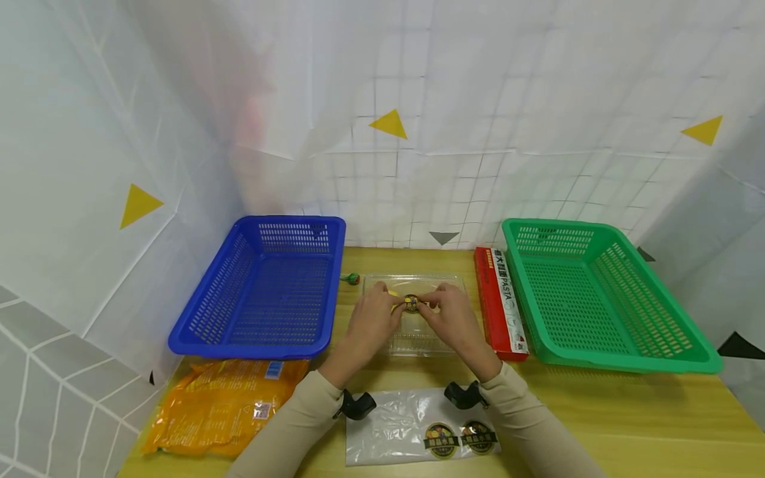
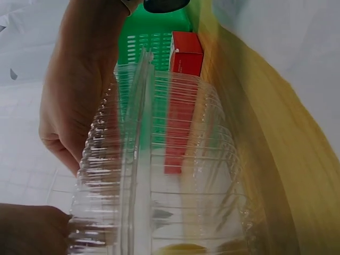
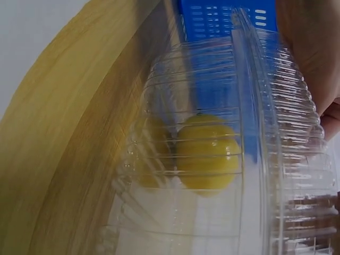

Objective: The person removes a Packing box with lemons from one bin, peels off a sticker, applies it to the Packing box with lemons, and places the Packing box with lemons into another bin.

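Note:
A clear plastic clamshell box (image 1: pixel 418 342), lid down, rests on the wooden table between both forearms. Through its ribbed wall shows a round yellow fruit (image 3: pixel 207 154). Over the lid, my left hand (image 1: pixel 372 318) pinches the left edge of a small round black-and-gold sticker (image 1: pixel 411 303) between thumb and forefinger. My right hand (image 1: pixel 455 317) pinches the sticker's right edge the same way. Closer to me lies a glossy white sticker sheet (image 1: pixel 388 425), with two more round stickers (image 1: pixel 441 440) at its right end.
A blue basket (image 1: pixel 337 292) stands on the left, a green basket (image 1: pixel 627 364) on the right. Beside the green one lies a red pasta box (image 1: pixel 499 305). An orange plastic bag (image 1: pixel 221 405) lies at front left. A small red-and-green item (image 1: pixel 352 279) sits behind the left hand.

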Available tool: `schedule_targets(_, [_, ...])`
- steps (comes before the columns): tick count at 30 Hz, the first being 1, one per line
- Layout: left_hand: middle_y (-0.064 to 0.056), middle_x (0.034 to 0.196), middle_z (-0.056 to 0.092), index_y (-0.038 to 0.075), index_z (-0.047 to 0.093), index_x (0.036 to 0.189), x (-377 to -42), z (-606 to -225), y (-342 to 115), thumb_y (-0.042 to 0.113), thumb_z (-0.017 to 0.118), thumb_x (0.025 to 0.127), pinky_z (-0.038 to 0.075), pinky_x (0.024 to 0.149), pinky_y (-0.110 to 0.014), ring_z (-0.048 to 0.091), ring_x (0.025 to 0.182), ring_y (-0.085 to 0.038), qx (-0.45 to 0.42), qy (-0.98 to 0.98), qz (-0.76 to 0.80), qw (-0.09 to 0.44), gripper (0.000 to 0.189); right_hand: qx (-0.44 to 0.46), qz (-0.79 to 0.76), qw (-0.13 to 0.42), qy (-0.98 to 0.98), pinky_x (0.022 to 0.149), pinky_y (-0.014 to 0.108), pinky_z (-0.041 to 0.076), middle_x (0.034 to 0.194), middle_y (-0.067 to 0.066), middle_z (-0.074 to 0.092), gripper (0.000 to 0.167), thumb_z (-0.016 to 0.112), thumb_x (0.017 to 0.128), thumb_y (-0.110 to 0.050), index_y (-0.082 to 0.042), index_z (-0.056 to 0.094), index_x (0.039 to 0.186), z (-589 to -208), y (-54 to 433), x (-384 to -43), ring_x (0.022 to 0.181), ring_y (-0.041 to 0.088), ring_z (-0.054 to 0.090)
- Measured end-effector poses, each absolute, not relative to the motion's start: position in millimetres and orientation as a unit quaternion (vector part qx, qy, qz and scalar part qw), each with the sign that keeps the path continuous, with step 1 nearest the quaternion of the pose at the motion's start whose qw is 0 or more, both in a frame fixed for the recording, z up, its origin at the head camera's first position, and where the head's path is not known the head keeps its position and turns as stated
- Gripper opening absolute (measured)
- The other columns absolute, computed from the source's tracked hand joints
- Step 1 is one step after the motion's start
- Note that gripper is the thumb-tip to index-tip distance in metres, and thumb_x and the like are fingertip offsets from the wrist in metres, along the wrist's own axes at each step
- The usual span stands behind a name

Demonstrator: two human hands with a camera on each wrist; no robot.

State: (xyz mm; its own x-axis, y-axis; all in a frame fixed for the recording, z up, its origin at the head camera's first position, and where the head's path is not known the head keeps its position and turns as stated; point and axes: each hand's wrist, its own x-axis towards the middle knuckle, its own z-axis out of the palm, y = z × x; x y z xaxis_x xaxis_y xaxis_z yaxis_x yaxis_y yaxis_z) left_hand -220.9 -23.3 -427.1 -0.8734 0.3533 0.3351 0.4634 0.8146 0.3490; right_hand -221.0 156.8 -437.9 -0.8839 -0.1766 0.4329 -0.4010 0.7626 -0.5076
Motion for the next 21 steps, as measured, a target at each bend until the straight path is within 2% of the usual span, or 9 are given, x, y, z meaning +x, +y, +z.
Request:
schedule_targets(4, [-0.005, 0.085, 0.056, 0.011, 0.085, 0.102, -219.1, -428.0, -25.2, 0.014, 0.08, 0.093, 0.052, 0.064, -0.034, 0.055, 0.075, -0.019, -0.216, -0.94, -0.224, 0.137, 0.01, 0.151, 0.309, 0.186, -0.92, 0.059, 0.036, 0.045, 0.07, 0.001, 0.06, 0.003, 0.085, 0.083, -0.002, -0.001, 0.083, 0.084, -438.0, 156.4, -220.1, 0.066, 0.022, 0.054])
schedule_targets(8, [-0.005, 0.084, 0.055, 0.008, 0.084, 0.1, -218.0, -429.3, -27.5, 0.013, 0.081, 0.092, 0.05, 0.063, -0.032, 0.053, 0.074, -0.018, -0.217, -0.936, -0.236, 0.142, 0.01, 0.147, 0.315, 0.186, -0.919, 0.061, 0.037, 0.05, 0.071, 0.001, 0.062, 0.004, 0.086, 0.082, -0.001, -0.003, 0.083, 0.08, -436.7, 156.0, -218.3, 0.067, 0.022, 0.058])
schedule_targets(13, [-0.007, 0.093, 0.058, 0.002, 0.082, 0.105, -215.0, -431.2, -32.6, 0.012, 0.08, 0.093, 0.055, 0.07, -0.034, 0.059, 0.081, -0.02, -0.231, -0.925, -0.252, 0.168, 0.015, 0.154, 0.344, 0.2, -0.904, 0.066, 0.04, 0.055, 0.079, 0.006, 0.068, 0.005, 0.083, 0.083, 0.001, 0.001, 0.082, 0.088, -433.3, 160.0, -213.9, 0.073, 0.026, 0.063])
schedule_targets(18, [-0.01, 0.107, 0.06, 0.001, 0.077, 0.11, -209.4, -433.6, -41.5, 0.01, 0.079, 0.091, 0.056, 0.066, -0.035, 0.063, 0.083, -0.022, -0.253, -0.897, -0.283, 0.226, 0.021, 0.147, 0.369, 0.245, -0.885, 0.068, 0.046, 0.059, 0.088, 0.01, 0.072, 0.013, 0.08, 0.084, 0.002, 0.001, 0.08, 0.098, -427.0, 168.4, -204.9, 0.079, 0.028, 0.066])
schedule_targets(21, [-0.013, 0.116, 0.059, 0.001, 0.074, 0.115, -206.8, -437.3, -47.1, 0.01, 0.079, 0.09, 0.058, 0.072, -0.037, 0.062, 0.097, -0.026, -0.246, -0.887, -0.307, 0.243, 0.028, 0.13, 0.372, 0.265, -0.88, 0.072, 0.05, 0.06, 0.096, 0.012, 0.073, 0.017, 0.081, 0.084, 0.001, 0.0, 0.079, 0.101, -424.9, 174.0, -199.2, 0.086, 0.031, 0.066])
